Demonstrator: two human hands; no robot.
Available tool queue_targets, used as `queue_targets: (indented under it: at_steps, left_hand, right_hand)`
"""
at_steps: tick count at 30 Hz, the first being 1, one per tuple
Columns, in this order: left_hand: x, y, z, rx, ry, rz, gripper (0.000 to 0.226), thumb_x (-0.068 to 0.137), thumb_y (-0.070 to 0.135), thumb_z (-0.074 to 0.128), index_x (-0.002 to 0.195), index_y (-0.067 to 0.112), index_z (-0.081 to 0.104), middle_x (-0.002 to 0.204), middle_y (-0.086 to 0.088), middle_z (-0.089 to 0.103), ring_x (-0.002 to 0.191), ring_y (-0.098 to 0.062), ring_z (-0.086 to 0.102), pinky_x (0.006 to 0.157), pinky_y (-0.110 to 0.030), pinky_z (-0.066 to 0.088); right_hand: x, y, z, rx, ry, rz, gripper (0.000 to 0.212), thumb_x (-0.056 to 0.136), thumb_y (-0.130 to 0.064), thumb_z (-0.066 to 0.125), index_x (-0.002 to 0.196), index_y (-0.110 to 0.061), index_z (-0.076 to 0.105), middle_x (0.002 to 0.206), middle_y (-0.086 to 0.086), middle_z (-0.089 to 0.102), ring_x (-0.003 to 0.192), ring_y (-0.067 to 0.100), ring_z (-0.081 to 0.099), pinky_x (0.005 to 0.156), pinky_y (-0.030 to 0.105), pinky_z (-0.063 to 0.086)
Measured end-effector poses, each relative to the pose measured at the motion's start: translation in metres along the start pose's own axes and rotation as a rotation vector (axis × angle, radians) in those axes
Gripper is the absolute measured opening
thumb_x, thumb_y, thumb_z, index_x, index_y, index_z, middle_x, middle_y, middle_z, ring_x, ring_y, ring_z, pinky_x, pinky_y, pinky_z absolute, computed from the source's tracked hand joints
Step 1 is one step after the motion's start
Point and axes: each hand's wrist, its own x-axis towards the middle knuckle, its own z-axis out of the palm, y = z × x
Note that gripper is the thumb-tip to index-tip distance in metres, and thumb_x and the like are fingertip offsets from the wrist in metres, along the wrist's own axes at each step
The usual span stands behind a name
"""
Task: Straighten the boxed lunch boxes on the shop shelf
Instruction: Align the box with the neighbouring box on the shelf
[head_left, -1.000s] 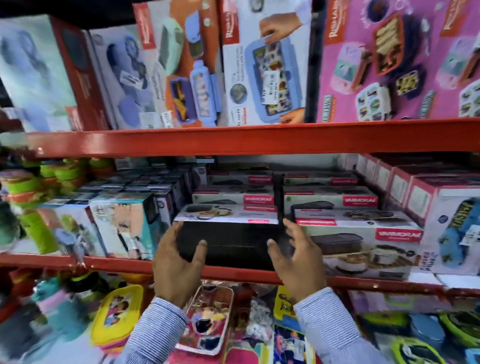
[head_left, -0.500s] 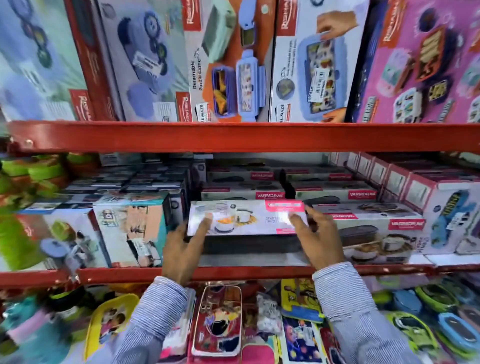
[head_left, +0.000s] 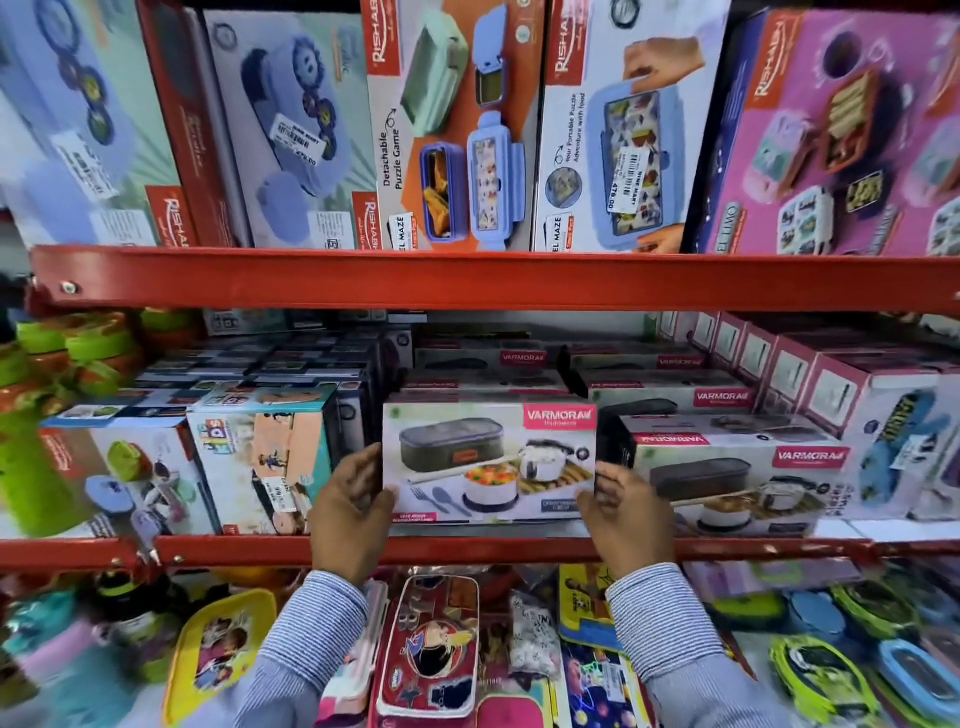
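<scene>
A white boxed lunch box (head_left: 488, 462) with a pink Varmora label stands upright at the front of the middle red shelf (head_left: 467, 550), its picture side facing me. My left hand (head_left: 349, 506) grips its lower left edge and my right hand (head_left: 626, 512) grips its lower right edge. A matching Varmora box (head_left: 737, 478) stands just to its right, and more of the same are stacked behind it (head_left: 488, 382).
A teal kids' box (head_left: 260, 462) sits close on the left, pink-edged boxes (head_left: 852, 384) on the right. Tall Rishabh boxes (head_left: 452, 124) fill the upper shelf above a red beam (head_left: 493, 280). Pencil cases and loose lunch boxes (head_left: 431, 644) lie below.
The box between my hands has been tipped from lying with its dark side forward to standing with its picture side facing me. My hands have shifted to its lower corners.
</scene>
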Motion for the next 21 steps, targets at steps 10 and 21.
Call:
queue_targets:
  at_steps: [10, 21]
  left_hand:
    - [-0.005, -0.023, 0.009, -0.013, 0.018, -0.117, 0.044, 0.082, -0.010, 0.064, 0.112, 0.020, 0.054, 0.122, -0.010, 0.066, 0.115, -0.025, 0.064, 0.103, -0.039, 0.049]
    - [-0.008, -0.027, 0.009, 0.017, 0.048, -0.081, 0.049, 0.081, -0.004, 0.069, 0.127, 0.011, 0.059, 0.120, -0.006, 0.069, 0.108, -0.016, 0.065, 0.099, -0.033, 0.050]
  right_hand:
    - [-0.007, 0.021, 0.015, -0.059, -0.019, 0.053, 0.044, 0.079, -0.015, 0.071, 0.119, -0.004, 0.057, 0.112, 0.015, 0.071, 0.100, 0.026, 0.069, 0.089, 0.035, 0.056]
    - [-0.005, 0.033, 0.016, -0.097, -0.054, -0.020, 0.055, 0.079, -0.016, 0.067, 0.131, -0.004, 0.053, 0.123, 0.015, 0.068, 0.109, 0.026, 0.066, 0.095, 0.042, 0.054]
